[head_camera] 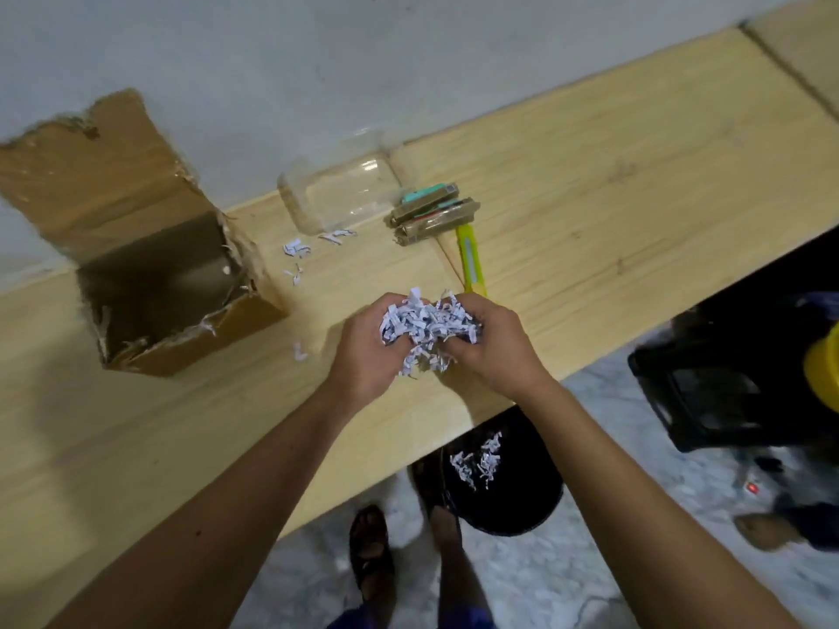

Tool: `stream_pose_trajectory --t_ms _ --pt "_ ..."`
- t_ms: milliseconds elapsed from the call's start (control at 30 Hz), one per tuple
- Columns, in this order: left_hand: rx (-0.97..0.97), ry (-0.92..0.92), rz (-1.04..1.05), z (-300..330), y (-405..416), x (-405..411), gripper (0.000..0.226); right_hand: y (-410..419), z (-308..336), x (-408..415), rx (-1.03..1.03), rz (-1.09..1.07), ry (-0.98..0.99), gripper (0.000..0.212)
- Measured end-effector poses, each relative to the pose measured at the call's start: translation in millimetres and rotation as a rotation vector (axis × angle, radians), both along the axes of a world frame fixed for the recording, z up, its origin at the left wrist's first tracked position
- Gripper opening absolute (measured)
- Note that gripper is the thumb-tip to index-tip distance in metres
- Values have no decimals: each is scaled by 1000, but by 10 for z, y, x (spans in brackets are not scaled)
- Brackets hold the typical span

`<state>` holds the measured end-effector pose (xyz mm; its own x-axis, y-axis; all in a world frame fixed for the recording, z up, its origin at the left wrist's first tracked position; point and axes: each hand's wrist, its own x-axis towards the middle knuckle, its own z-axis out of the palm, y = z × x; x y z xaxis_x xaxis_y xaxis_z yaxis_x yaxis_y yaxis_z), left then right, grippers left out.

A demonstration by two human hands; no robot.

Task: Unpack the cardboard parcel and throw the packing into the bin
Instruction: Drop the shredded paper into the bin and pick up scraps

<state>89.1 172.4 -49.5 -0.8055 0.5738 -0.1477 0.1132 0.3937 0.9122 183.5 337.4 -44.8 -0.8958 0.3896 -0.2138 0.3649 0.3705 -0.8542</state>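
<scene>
Both hands at frame centre, over worktop (pixel 590 183) near its front edge. Left hand (pixel 363 351) and right hand (pixel 488 351) have fingers curled in around one wad of shredded paper packing (pixel 429 331), pressed between them; strips stick out top and bottom. Prob. bunched two-handed so loose shreds don't scatter in transit.

Bin (pixel 522 506), black, on floor lower centre, partly tucked under worktop edge, just below the hands. Some shreds already inside, so a short carry and drop is likely next.

Cardboard parcel (pixel 150 274) at left of frame, open, torn flaps up, inside looks nearly empty (dim, can't be sure). A few stray shreds (pixel 297 249) lie on worktop btwn parcel and hands; these will need picking up too.

Unpacked contents set aside upper centre, away from the mess: clear plastic container (pixel 336 192) by the wall, small stack of brown wrapped packets (pixel 431 213) beside it, yellow-green utility knife (pixel 470 258) just in front.

Surface: light wood-grain laminate, seams visible. Plain pale wall behind. Floor speckled stone/terrazzo-like. Black crate (pixel 708 401) and something yellow at right. Person's sandalled feet at bottom.
</scene>
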Motion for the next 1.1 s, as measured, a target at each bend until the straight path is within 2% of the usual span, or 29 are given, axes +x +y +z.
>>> stream_pose_trajectory --t_ms 267,400,533,667,867,1100 --pt "-26 -116 -290 36 716 923 30 353 95 1385 -6 -294 -41 34" --pt "-74 -95 -452 -111 999 1523 35 465 -72 2149 -26 -439 -75 39" --pt "-144 -108 -584 -476 1116 1939 41 480 -394 2639 7 -497 -164 48" --pt "-213 -143 -601 -691 1053 2147 49 400 -713 2887 15 -453 -250 54" --pt "-274 -154 -629 -822 1008 2184 62 333 -985 3055 -66 -468 -245 68" --pt "-297 -159 -592 -874 976 2148 59 304 -1022 3064 -140 -505 -198 49"
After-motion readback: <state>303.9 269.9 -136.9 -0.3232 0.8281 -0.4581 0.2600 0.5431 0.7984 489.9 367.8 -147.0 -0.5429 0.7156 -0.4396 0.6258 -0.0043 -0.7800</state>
